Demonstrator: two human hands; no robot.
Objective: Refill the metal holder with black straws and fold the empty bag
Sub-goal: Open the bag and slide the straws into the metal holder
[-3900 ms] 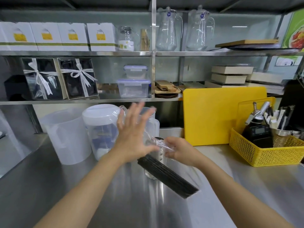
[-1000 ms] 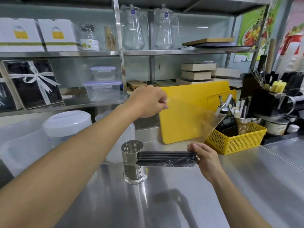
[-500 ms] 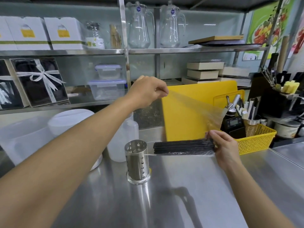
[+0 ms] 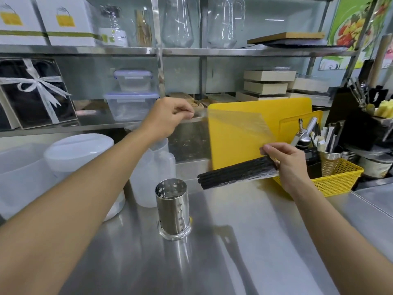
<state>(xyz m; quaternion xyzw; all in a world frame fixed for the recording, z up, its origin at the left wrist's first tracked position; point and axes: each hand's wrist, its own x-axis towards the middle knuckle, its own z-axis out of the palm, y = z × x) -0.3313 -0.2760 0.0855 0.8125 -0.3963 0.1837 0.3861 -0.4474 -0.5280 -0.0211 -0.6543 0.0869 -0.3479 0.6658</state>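
Note:
The perforated metal holder (image 4: 172, 207) stands upright on the steel counter, and no straws show above its rim. To its right, above the counter, my right hand (image 4: 287, 165) grips one end of a bundle of black straws (image 4: 231, 174). The bundle's free end points left and slightly down, toward the holder. A clear plastic bag (image 4: 240, 128) stretches from the gripped end up and left to my left hand (image 4: 170, 116). That hand is raised in front of the shelf and pinches the bag's far end. Wrinkled plastic still clings to the straws near my right hand.
A yellow cutting board (image 4: 295, 111) leans against the wall behind the straws. A yellow basket (image 4: 340, 177) of utensils sits at the right. White plastic jugs (image 4: 78, 150) and a translucent bottle (image 4: 153, 167) stand to the left of and behind the holder. Shelves of boxes and pitchers rise behind.
My right hand has carried the straws to the right, away from the holder, and tilted them. The bag has slid further off them while my left hand kept its pinch.

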